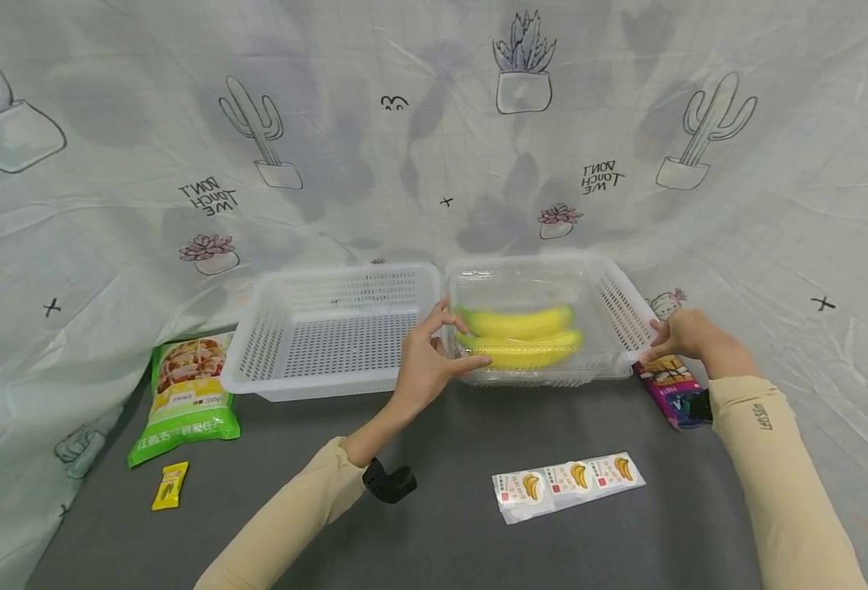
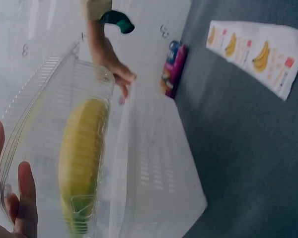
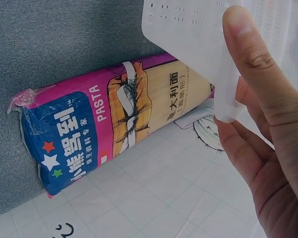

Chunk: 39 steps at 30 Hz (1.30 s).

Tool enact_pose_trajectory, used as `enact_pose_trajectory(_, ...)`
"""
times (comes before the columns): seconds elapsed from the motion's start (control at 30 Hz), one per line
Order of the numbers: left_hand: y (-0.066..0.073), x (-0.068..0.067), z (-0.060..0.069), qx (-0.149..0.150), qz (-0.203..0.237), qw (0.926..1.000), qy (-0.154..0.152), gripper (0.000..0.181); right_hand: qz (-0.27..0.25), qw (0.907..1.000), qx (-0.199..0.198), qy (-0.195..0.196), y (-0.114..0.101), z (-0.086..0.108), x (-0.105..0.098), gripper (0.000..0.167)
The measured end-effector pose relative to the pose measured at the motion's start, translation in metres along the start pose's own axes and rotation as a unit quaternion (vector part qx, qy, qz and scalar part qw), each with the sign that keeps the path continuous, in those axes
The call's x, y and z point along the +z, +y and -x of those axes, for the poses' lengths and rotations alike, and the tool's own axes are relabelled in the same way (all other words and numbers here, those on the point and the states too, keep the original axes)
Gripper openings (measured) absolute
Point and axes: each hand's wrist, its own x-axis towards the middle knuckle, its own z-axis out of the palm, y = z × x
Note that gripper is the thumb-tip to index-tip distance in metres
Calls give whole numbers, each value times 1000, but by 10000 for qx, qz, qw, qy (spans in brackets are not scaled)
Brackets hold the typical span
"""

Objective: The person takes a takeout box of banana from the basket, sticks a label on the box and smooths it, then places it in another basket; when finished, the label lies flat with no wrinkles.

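A clear plastic box (image 1: pixel 522 287) with two yellow bananas (image 1: pixel 522 351) inside sits within the right white basket (image 1: pixel 629 303), its front side leaning over the basket's front rim. My left hand (image 1: pixel 428 360) grips the box at its left end, fingers and thumb spread around the edge. In the left wrist view the clear box (image 2: pixel 49 99) stands above the basket wall (image 2: pixel 159 148). At the basket's front right corner, my right hand (image 1: pixel 699 340) pinches the rim between thumb and fingers. Close up, the right thumb (image 3: pixel 253 54) lies over that white rim (image 3: pixel 226 94).
Left of the box stands another white basket (image 1: pixel 345 344). A pasta packet (image 1: pixel 673 392) lies beneath the right hand. Banana stickers (image 1: pixel 570 485) lie in front. At the left are a green food bag (image 1: pixel 190 393) and a small yellow packet (image 1: pixel 170 485). A patterned curtain (image 1: pixel 434 147) hangs behind.
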Motion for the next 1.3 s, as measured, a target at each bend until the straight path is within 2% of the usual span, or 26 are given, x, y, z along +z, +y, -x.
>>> enact_pose_trajectory(0.17, 5, -2, 14, -57, 114, 9999, -79, 33, 166, 9996, -198, 124, 1, 0, 0, 50)
enact_pose_trajectory(0.37, 12, -6, 34, -562, 238, 9975, -359, 36, 162, 9997, -118, 112, 1, -1, 0, 53)
enact_pose_trajectory(0.47, 14, -6, 46, -698, 313, 9962, -407, 36, 160, 9998, -83, 92, 0, -1, 0, 54)
enact_pose_trajectory(0.73, 4, 2, 81, -326, -46, 9993, -187, 35, 129, 9998, -120, 112, 1, -1, -1, 53)
enact_pose_trajectory(0.9, -2, 3, 98, -304, -17, 9994, -189, 36, 103, 9998, -132, 83, 3, -1, 1, 53)
enact_pose_trajectory(1.03, -12, 0, 109, -295, -5, 9993, -226, 37, 24, 9999, -116, 54, 2, -1, 2, 51)
enact_pose_trajectory(1.3, -52, -10, 130, -408, -19, 9990, -170, 39, 45, 10000, -27, -33, 0, -1, -1, 47)
